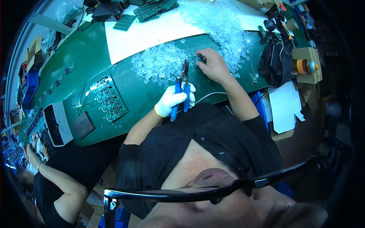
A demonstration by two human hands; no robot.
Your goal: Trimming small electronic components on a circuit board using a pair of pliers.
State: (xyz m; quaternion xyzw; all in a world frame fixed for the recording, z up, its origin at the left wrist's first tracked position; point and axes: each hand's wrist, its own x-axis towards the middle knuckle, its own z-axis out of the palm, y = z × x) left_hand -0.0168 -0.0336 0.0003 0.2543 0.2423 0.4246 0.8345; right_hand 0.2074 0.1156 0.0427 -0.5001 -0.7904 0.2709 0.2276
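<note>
My left hand (171, 100), in a white glove, is closed around the blue handles of a pair of side cutters (182, 88). Their jaws point away from me and their handles are spread. My right hand (213, 65) is bare and hovers at the edge of the clear plastic pieces, thumb and forefinger apart with a gap between the tips. Whether a small transparent piece touches those fingertips is hard to see. A heap of small clear plastic pieces (156, 65) lies beyond the cutters. A second, larger heap of clear pieces (229, 34) spreads behind my right hand.
Green circuit boards (108, 98) lie on the green table (85, 49) at left, near a grey-and-black box (57, 123). More boards (152, 11) are stacked at the back on white sheeting (131, 40). A black bag (275, 62) and a bottle (304, 67) stand right. Another person's hand (32, 155) works at far left.
</note>
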